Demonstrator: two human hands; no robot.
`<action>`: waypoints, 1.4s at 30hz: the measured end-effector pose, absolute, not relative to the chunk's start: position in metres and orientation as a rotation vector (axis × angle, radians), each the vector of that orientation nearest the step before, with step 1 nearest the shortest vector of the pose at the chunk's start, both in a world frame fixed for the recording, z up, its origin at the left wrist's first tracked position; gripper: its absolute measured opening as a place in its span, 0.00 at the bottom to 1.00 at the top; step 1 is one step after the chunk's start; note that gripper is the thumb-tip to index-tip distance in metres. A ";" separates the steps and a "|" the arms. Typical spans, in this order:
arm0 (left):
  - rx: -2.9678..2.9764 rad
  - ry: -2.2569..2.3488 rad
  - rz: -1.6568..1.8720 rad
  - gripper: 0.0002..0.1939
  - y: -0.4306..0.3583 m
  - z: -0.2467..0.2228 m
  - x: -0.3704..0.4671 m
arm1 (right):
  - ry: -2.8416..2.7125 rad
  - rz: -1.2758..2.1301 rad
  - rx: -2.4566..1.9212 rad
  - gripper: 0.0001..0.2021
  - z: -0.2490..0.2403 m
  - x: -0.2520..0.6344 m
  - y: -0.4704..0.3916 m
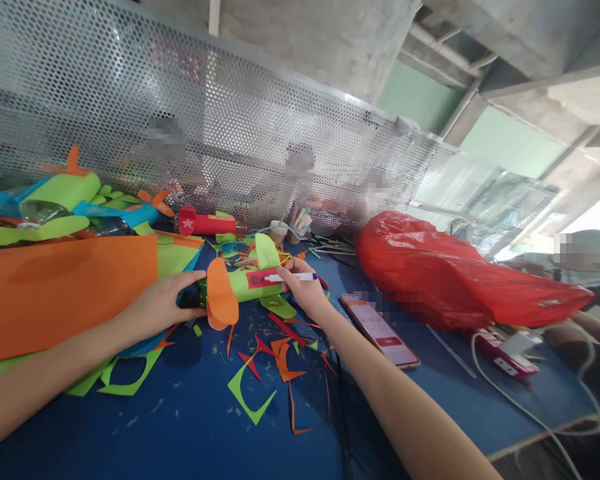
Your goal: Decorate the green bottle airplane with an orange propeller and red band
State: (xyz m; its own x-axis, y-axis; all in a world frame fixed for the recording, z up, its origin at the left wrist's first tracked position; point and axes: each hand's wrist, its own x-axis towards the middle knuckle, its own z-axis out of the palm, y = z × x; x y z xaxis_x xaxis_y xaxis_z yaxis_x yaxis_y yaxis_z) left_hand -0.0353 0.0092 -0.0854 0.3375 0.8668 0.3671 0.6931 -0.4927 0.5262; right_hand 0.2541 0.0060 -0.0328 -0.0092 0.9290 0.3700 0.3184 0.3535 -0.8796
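Note:
A toy plane made from a plastic bottle wrapped in light green paper (pixel 240 288) lies on its side on the blue table (pixel 195 427). My left hand (pixel 167 299) is closed round its dark bottle neck, just behind an orange paper propeller (pixel 221 293). Green paper wings (pixel 267 251) stick out from the body. Between the fingers of my right hand (pixel 305 288) is a white marker pen (pixel 300 276) with a dark end. Its tip is at a red paper strip (pixel 257 279) on the plane's side, where dark round marks show.
Orange and green paper sheets (pixel 70 287) lie left, with more bottle planes (pixel 63 193) behind. Paper scraps (pixel 283 360) litter the front. Cups of pens (pixel 300 225) stand by the mesh screen (pixel 260 133). Rightward are a phone (pixel 380 330), red plastic bag (pixel 430 267), power strip (pixel 507 357) and a person.

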 end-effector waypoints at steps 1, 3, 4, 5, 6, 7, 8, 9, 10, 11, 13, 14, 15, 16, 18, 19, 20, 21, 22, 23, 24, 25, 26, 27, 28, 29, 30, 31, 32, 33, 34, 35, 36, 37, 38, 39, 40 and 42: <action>2.328 1.400 0.897 0.34 0.009 -0.085 -0.035 | -1.551 0.720 -1.168 0.11 -0.033 0.254 0.006; 2.329 1.411 0.889 0.35 0.009 -0.085 -0.036 | -1.545 0.719 -1.171 0.11 -0.033 0.254 0.006; 2.332 1.413 0.882 0.35 0.009 -0.085 -0.036 | -1.540 0.717 -1.170 0.11 -0.033 0.254 0.006; 2.334 1.414 0.876 0.35 0.009 -0.085 -0.036 | -1.538 0.716 -1.167 0.11 -0.033 0.254 0.006; 2.336 1.414 0.872 0.35 0.009 -0.084 -0.035 | -1.537 0.715 -1.164 0.11 -0.033 0.254 0.006; 2.336 1.414 0.873 0.35 0.008 -0.084 -0.035 | -1.539 0.715 -1.162 0.11 -0.033 0.254 0.006; 2.335 1.413 0.876 0.34 0.008 -0.083 -0.035 | -1.541 0.716 -1.160 0.11 -0.033 0.254 0.006; 2.333 1.410 0.882 0.34 0.008 -0.083 -0.034 | -1.540 0.715 -1.160 0.11 -0.033 0.254 0.006; 2.331 1.405 0.891 0.34 0.007 -0.083 -0.034 | -1.536 0.711 -1.161 0.11 -0.033 0.254 0.006; 2.329 1.399 0.902 0.33 0.007 -0.083 -0.034 | -1.529 0.707 -1.162 0.11 -0.034 0.255 0.007; 2.326 1.387 0.914 0.33 0.007 -0.083 -0.034 | -1.516 0.697 -1.163 0.11 -0.034 0.255 0.007; 2.324 1.385 0.918 0.33 0.007 -0.083 -0.035 | -1.513 0.694 -1.162 0.11 -0.035 0.255 0.008; 2.322 1.383 0.923 0.33 0.007 -0.084 -0.035 | -1.513 0.693 -1.161 0.11 -0.035 0.256 0.008; 2.321 1.382 0.929 0.33 0.007 -0.084 -0.035 | -1.514 0.693 -1.159 0.11 -0.035 0.256 0.008; 2.318 1.378 0.943 0.33 0.007 -0.085 -0.035 | -1.517 0.695 -1.157 0.11 -0.034 0.255 0.008; 2.316 1.379 0.948 0.33 0.007 -0.084 -0.035 | -1.518 0.697 -1.156 0.11 -0.034 0.255 0.008; 2.315 1.382 0.947 0.33 0.007 -0.084 -0.035 | -1.519 0.698 -1.156 0.12 -0.034 0.255 0.007; 2.315 1.385 0.943 0.33 0.007 -0.084 -0.035 | -1.519 0.698 -1.156 0.11 -0.034 0.255 0.007; 2.313 1.389 0.936 0.33 0.007 -0.083 -0.034 | -1.520 0.698 -1.156 0.11 -0.034 0.255 0.007; 2.310 1.392 0.929 0.33 0.007 -0.083 -0.034 | -1.521 0.700 -1.157 0.11 -0.034 0.255 0.007; 2.309 1.395 0.923 0.34 0.007 -0.083 -0.034 | -1.523 0.703 -1.157 0.11 -0.034 0.255 0.007; 2.308 1.398 0.917 0.34 0.007 -0.083 -0.034 | -1.525 0.708 -1.156 0.11 -0.034 0.255 0.008; 2.309 1.399 0.911 0.34 0.007 -0.083 -0.034 | -1.526 0.712 -1.155 0.11 -0.034 0.255 0.008; 2.310 1.400 0.906 0.34 0.007 -0.083 -0.035 | -1.525 0.714 -1.154 0.11 -0.034 0.255 0.008; 2.313 1.399 0.903 0.34 0.007 -0.083 -0.035 | -1.523 0.714 -1.154 0.11 -0.034 0.256 0.008; 2.315 1.398 0.902 0.33 0.007 -0.083 -0.035 | -1.520 0.712 -1.154 0.11 -0.034 0.256 0.007; 2.315 1.397 0.903 0.33 0.007 -0.083 -0.035 | -1.520 0.711 -1.155 0.11 -0.034 0.256 0.007; 2.315 1.395 0.906 0.33 0.007 -0.083 -0.035 | -1.522 0.712 -1.156 0.11 -0.034 0.256 0.007; 2.312 1.394 0.913 0.33 0.007 -0.083 -0.035 | -1.525 0.713 -1.156 0.11 -0.033 0.255 0.007; 2.310 1.393 0.919 0.33 0.007 -0.083 -0.035 | -1.528 0.713 -1.155 0.11 -0.033 0.255 0.006; 2.310 1.390 0.922 0.33 0.007 -0.082 -0.035 | -1.528 0.711 -1.155 0.11 -0.033 0.255 0.006; 2.311 1.386 0.920 0.33 0.006 -0.082 -0.034 | -1.527 0.708 -1.155 0.11 -0.033 0.255 0.006; 2.312 1.385 0.916 0.33 0.006 -0.081 -0.034 | -1.525 0.705 -1.155 0.11 -0.033 0.255 0.006; 2.312 1.388 0.910 0.33 0.006 -0.081 -0.034 | -1.525 0.703 -1.156 0.11 -0.033 0.255 0.006; 2.312 1.392 0.903 0.33 0.006 -0.081 -0.034 | -1.525 0.704 -1.155 0.11 -0.034 0.256 0.007; 2.311 1.397 0.896 0.33 0.006 -0.080 -0.034 | -1.526 0.705 -1.155 0.12 -0.034 0.256 0.007; 2.308 1.403 0.895 0.33 0.006 -0.081 -0.034 | -1.526 0.707 -1.153 0.12 -0.034 0.256 0.008; 2.305 1.408 0.904 0.33 0.007 -0.081 -0.034 | -1.522 0.706 -1.150 0.11 -0.035 0.257 0.009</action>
State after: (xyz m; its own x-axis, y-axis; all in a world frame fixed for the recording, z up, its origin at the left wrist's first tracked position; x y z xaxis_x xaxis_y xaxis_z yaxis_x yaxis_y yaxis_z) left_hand -0.0340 0.0065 -0.0813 0.3245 0.8749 0.3595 0.6912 -0.4788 0.5413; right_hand 0.2573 0.0091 -0.0354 0.0158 0.9226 0.3853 0.3017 0.3630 -0.8816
